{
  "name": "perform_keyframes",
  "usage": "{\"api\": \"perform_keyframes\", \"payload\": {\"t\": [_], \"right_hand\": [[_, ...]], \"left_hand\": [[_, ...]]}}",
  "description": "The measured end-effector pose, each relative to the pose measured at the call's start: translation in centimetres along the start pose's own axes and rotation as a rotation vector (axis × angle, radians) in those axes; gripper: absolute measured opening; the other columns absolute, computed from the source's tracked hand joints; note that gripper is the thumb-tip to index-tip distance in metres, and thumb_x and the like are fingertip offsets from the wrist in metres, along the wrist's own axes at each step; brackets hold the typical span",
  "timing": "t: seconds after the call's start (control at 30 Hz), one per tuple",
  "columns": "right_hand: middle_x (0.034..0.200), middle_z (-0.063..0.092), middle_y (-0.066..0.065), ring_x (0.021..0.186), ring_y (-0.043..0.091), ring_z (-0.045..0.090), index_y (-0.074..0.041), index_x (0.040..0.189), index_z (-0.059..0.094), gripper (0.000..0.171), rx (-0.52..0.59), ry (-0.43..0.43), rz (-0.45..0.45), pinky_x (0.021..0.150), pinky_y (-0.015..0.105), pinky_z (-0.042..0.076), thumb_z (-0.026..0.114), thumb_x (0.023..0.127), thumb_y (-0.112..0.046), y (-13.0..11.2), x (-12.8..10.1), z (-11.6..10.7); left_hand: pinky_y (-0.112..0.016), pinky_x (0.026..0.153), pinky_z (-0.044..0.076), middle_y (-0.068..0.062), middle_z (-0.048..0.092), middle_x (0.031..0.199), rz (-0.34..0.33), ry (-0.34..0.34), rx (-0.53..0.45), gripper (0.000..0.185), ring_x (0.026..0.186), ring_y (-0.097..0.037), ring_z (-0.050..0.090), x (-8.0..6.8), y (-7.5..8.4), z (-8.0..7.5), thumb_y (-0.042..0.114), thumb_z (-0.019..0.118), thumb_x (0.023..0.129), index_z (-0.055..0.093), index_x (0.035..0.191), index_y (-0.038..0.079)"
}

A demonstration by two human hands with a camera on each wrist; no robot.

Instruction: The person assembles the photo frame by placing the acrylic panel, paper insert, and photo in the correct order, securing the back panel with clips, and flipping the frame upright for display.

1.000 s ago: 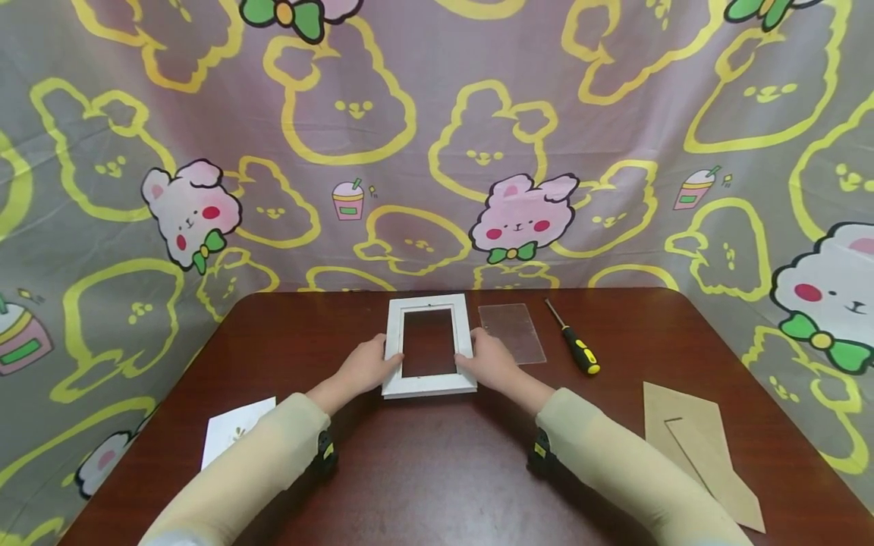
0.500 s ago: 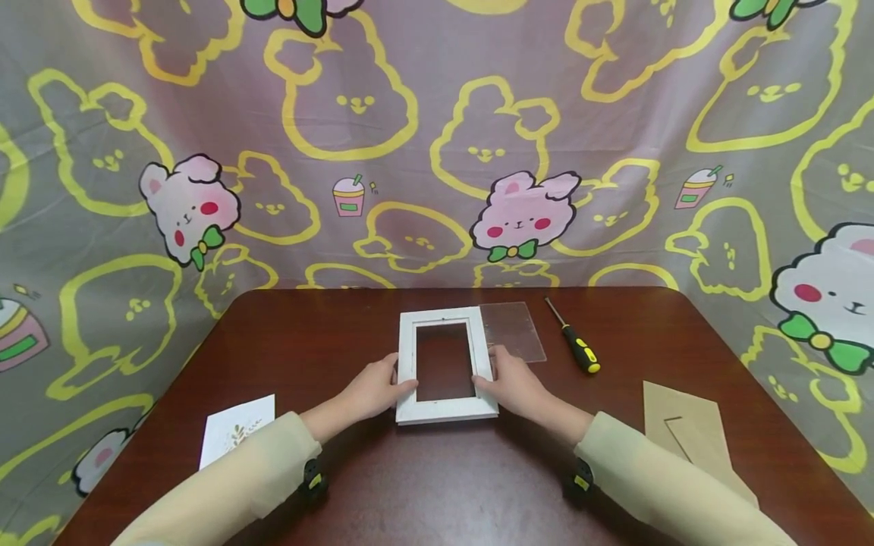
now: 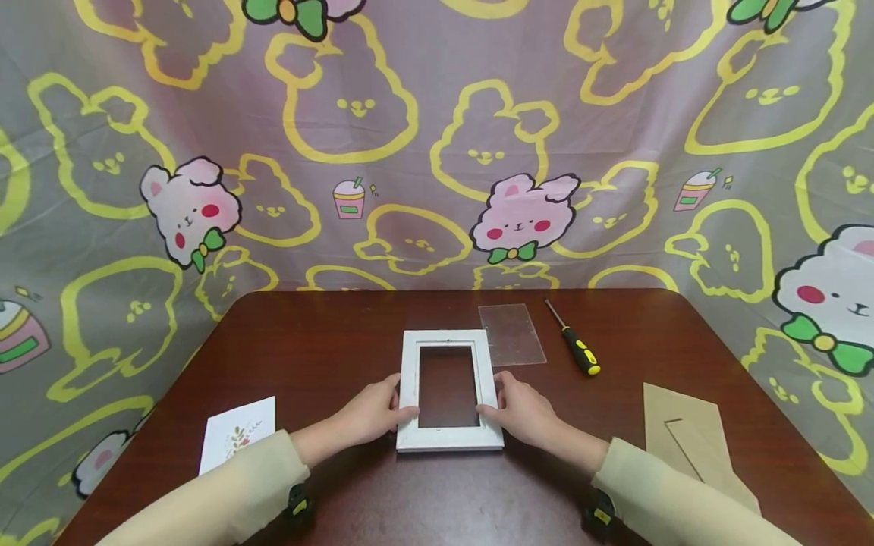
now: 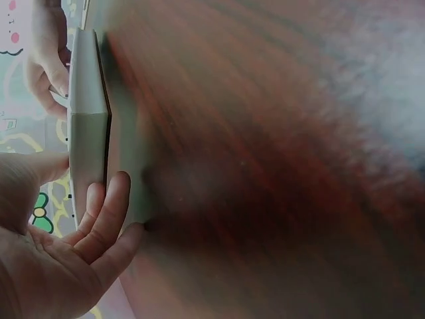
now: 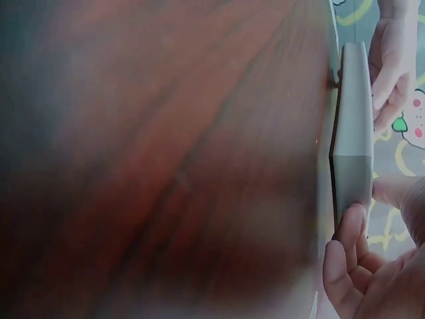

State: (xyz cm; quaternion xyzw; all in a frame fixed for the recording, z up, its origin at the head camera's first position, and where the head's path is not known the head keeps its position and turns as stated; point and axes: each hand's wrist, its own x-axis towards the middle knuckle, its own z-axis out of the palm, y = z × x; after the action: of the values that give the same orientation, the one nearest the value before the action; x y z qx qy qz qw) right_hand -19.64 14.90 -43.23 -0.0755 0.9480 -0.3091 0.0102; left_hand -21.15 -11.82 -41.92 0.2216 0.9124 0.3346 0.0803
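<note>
A white rectangular picture frame (image 3: 410, 394) with an open middle is held between both hands, just above or at the table in the head view. My left hand (image 3: 374, 409) grips its left side, thumb on the upper face and fingers at the outer edge. On the opposite side my right hand (image 3: 524, 408) grips it the same way. The left wrist view shows the frame's side (image 4: 89, 146) between thumb and fingers, with a narrow gap over the table. In the right wrist view, fingertips (image 5: 350, 226) touch the frame's underside edge.
Behind the frame lies a clear sheet (image 3: 514, 334), with a black-and-yellow screwdriver (image 3: 580, 350) to its right. A brown backing board with a stand (image 3: 690, 432) lies at the right. A white card with a plant print (image 3: 239, 428) lies left, partly behind the sleeve. Patterned cloth hangs behind the table (image 3: 328, 318).
Both hands have brought the picture frame nearer to the person and slightly right. It no longer overlaps most of the clear sheet. The other things stay where they were.
</note>
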Motion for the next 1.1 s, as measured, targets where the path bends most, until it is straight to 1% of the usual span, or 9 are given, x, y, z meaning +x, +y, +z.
{"api": "perform_keyframes", "payload": {"t": [0.23, 0.43, 0.57, 0.77, 0.93, 1.1], "right_hand": [[0.065, 0.049, -0.004, 0.054, 0.010, 0.045, 0.001, 0.114, 0.056, 0.051, -0.011, -0.038, -0.016, 0.050, 0.029, 0.035, 0.079, 0.081, -0.031, -0.09, -0.37, 0.15], [0.066, 0.051, -0.005, 0.055, 0.010, 0.046, -0.001, 0.110, 0.057, 0.048, -0.038, -0.061, -0.030, 0.052, 0.030, 0.038, 0.080, 0.081, -0.031, -0.45, -0.63, -0.11], [0.066, 0.051, -0.005, 0.055, 0.010, 0.047, -0.002, 0.109, 0.057, 0.046, -0.043, -0.081, -0.031, 0.051, 0.030, 0.038, 0.080, 0.081, -0.031, -0.56, -0.79, -0.27], [0.067, 0.051, -0.004, 0.054, 0.011, 0.047, -0.002, 0.111, 0.057, 0.048, -0.051, -0.099, -0.024, 0.050, 0.029, 0.038, 0.080, 0.081, -0.032, -0.53, -0.80, -0.38], [0.067, 0.050, -0.004, 0.055, 0.011, 0.047, -0.002, 0.111, 0.057, 0.048, -0.054, -0.109, -0.027, 0.050, 0.029, 0.037, 0.080, 0.081, -0.032, -0.48, -0.67, -0.42], [0.067, 0.051, -0.004, 0.055, 0.011, 0.048, -0.003, 0.110, 0.057, 0.047, -0.056, -0.114, -0.033, 0.051, 0.030, 0.038, 0.079, 0.082, -0.033, -0.36, -0.54, -0.43]], "left_hand": [[-0.026, 0.045, 0.039, 0.004, 0.052, 0.058, 0.011, -0.002, 0.027, 0.044, 0.046, -0.010, 0.049, -0.39, -0.35, 0.25, 0.024, 0.072, 0.089, 0.053, 0.117, -0.004], [-0.026, 0.045, 0.038, 0.004, 0.052, 0.057, -0.010, -0.025, 0.033, 0.050, 0.046, -0.010, 0.048, -0.71, -0.45, 0.45, 0.026, 0.072, 0.089, 0.052, 0.121, -0.007], [-0.026, 0.045, 0.038, 0.004, 0.051, 0.057, -0.009, -0.036, 0.027, 0.046, 0.046, -0.009, 0.048, -0.91, -0.29, 0.45, 0.026, 0.072, 0.089, 0.053, 0.117, -0.005], [-0.025, 0.044, 0.036, 0.003, 0.051, 0.058, -0.003, -0.030, 0.026, 0.042, 0.047, -0.009, 0.046, -1.05, -0.04, 0.38, 0.025, 0.072, 0.089, 0.055, 0.113, -0.004], [-0.025, 0.044, 0.036, 0.004, 0.051, 0.058, -0.005, -0.030, 0.040, 0.039, 0.047, -0.008, 0.045, -1.02, -0.22, 0.50, 0.027, 0.073, 0.089, 0.056, 0.108, -0.002], [-0.025, 0.044, 0.037, 0.004, 0.051, 0.057, -0.014, -0.041, 0.034, 0.042, 0.046, -0.009, 0.046, -0.91, -0.40, 0.58, 0.028, 0.072, 0.089, 0.055, 0.112, -0.003]]}}
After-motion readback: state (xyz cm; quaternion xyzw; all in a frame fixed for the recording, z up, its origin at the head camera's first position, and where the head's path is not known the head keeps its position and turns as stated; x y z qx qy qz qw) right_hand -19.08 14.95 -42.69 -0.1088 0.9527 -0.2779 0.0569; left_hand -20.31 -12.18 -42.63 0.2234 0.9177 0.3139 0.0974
